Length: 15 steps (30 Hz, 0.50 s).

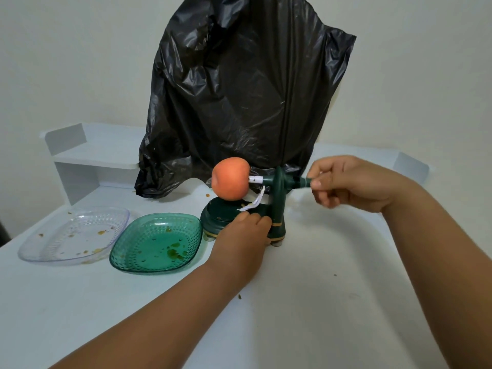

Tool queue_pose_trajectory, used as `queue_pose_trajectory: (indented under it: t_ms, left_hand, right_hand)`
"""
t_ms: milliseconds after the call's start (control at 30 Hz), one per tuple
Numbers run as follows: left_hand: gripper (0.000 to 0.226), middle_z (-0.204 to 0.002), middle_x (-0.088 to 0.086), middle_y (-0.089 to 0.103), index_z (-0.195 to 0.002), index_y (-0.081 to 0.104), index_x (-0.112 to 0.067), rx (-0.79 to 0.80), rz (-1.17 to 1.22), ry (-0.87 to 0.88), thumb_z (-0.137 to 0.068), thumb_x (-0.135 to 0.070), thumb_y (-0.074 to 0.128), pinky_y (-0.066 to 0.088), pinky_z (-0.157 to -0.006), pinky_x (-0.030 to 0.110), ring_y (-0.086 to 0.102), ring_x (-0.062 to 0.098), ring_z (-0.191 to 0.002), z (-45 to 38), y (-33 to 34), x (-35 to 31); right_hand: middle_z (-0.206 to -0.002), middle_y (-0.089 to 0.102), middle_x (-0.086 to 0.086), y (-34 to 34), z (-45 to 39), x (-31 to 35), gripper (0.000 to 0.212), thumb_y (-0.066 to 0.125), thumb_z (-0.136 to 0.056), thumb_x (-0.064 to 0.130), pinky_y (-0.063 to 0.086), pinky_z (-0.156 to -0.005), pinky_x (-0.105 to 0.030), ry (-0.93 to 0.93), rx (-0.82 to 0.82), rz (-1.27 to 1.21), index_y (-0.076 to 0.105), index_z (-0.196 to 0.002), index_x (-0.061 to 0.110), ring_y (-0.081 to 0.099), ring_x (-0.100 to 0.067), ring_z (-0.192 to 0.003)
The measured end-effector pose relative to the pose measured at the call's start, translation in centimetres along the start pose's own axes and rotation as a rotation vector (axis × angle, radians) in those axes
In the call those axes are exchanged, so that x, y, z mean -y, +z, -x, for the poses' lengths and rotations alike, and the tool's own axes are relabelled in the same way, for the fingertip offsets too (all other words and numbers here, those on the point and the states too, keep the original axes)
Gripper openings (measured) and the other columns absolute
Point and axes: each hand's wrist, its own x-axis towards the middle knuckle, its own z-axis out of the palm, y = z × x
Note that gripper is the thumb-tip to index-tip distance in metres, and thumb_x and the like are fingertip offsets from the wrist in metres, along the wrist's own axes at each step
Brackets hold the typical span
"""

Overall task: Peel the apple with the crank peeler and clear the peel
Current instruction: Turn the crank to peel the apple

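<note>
nearest the camera, two bare forearms reach forward over a white desk dotted with a few small crumbs. left hand lies on the base of a dark green crank peeler, its fingers curled over the base's near edge and pressed against it, just beside the upright post. right hand is at the far right end of the peeler, fingers closed in a pinch around the crank handle, which sticks out sideways from the top of the post. on the other side of the post an orange-red apple sits speared on the white prong, held above the round base, skin all on as far as the view shows. a white blade arm curves up from the base toward the apple's underside; whether it touches the fruit cannot be told. left of the peeler, touching or almost touching its base, sits a green dish with bits of residue, and further left a clear dish with scattered scraps. behind them a black rubbish bag stands tall against the white wall, with a low white shelf to its left.
</note>
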Motion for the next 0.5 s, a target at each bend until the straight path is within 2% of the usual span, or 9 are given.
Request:
queue_pose_trajectory:
  t_ms: [133, 200, 267, 367, 433, 500]
  left_hand:
    - [0.017, -0.105, -0.005, 0.058, -0.111, 0.054, -0.022, -0.004, 0.013, 0.014, -0.095, -0.028, 0.053, 0.038, -0.074, 0.023, 0.047, 0.016, -0.100, -0.1, 0.0, 0.1]
    - [0.016, -0.104, -0.005, 0.059, -0.111, 0.053, -0.022, -0.004, -0.001, 0.030, -0.095, -0.026, 0.053, 0.035, -0.077, 0.023, 0.047, 0.017, -0.098, -0.1, -0.1, 0.0]
    - [0.014, -0.103, -0.003, 0.060, -0.109, 0.054, -0.020, -0.004, -0.014, 0.056, -0.095, -0.023, 0.053, 0.030, -0.077, 0.023, 0.048, 0.018, -0.095, 0.0, -0.3, -0.1]
    - [0.012, -0.099, -0.003, 0.063, -0.104, 0.057, -0.019, 0.011, -0.030, 0.047, -0.091, -0.019, 0.058, 0.033, -0.077, 0.024, 0.051, 0.020, -0.090, 0.2, -0.5, -0.2]
    - [0.016, -0.091, -0.003, 0.066, -0.097, 0.061, -0.019, 0.042, -0.056, 0.042, -0.083, -0.017, 0.068, 0.037, -0.072, 0.023, 0.055, 0.019, -0.082, 0.3, -0.7, -0.4]
    - [0.025, -0.076, -0.006, 0.066, -0.084, 0.064, -0.020, 0.036, -0.088, 0.053, -0.067, -0.017, 0.082, 0.040, -0.064, 0.021, 0.057, 0.016, -0.069, 0.3, -0.7, -0.5]
  right_hand:
    - [-0.075, 0.069, -0.004, -0.3, -1.8, -0.1, 0.005, 0.069, -0.083, 0.021, 0.039, -0.048, -0.023, -0.140, -0.320, -0.059, 0.074, -0.086, 0.022, 0.059, -0.012, -0.062]
    - [-0.082, 0.071, 0.002, 0.0, -3.3, -0.7, 0.011, 0.065, -0.088, 0.023, 0.039, -0.049, -0.023, -0.139, -0.498, -0.001, 0.074, -0.092, 0.027, 0.059, -0.010, -0.065]
    - [-0.088, 0.071, 0.003, 0.6, -4.6, -1.6, 0.014, 0.062, -0.091, 0.024, 0.040, -0.049, -0.023, -0.088, -0.601, 0.022, 0.072, -0.097, 0.030, 0.060, -0.011, -0.068]
    - [-0.094, 0.070, -0.004, 1.6, -5.5, -3.2, 0.015, 0.059, -0.094, 0.022, 0.041, -0.045, -0.021, 0.031, -0.653, 0.198, 0.069, -0.099, 0.032, 0.060, -0.012, -0.068]
    - [-0.098, 0.070, -0.007, 1.8, -5.4, -4.3, 0.019, 0.056, -0.095, 0.017, 0.044, -0.051, -0.023, 0.134, -0.591, 0.366, 0.069, -0.096, 0.031, 0.064, -0.020, -0.078]
    - [-0.101, 0.071, -0.008, 1.8, -4.8, -4.8, 0.010, 0.063, -0.093, 0.021, 0.046, -0.061, -0.028, 0.248, -0.469, 0.465, 0.070, -0.091, 0.027, 0.068, -0.026, -0.092]
